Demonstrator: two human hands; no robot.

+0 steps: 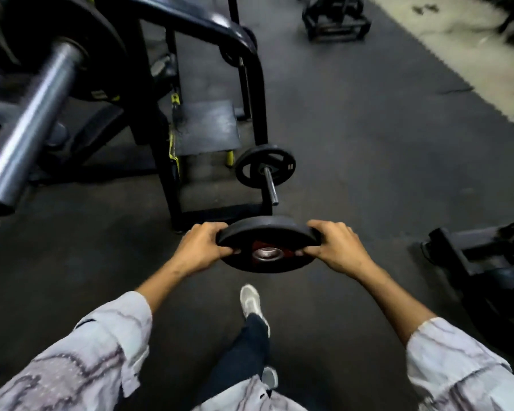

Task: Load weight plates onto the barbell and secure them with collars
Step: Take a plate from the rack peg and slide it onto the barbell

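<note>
So one plate (264, 170) sits on the barbell sleeve (271, 188); my left hand (204, 249) and right hand (337, 247) grip the second plate (267, 243); no collars visible.

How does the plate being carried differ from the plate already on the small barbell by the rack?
The carried plate is off any bar, gripped at its rim by the left hand and right hand; the loaded plate sits on the barbell sleeve.
The carried plate is tilted nearly flat; the loaded plate stands upright.
The carried plate shows red around its hub; the loaded one looks all dark.
Both are round, black, centre-holed.
</note>
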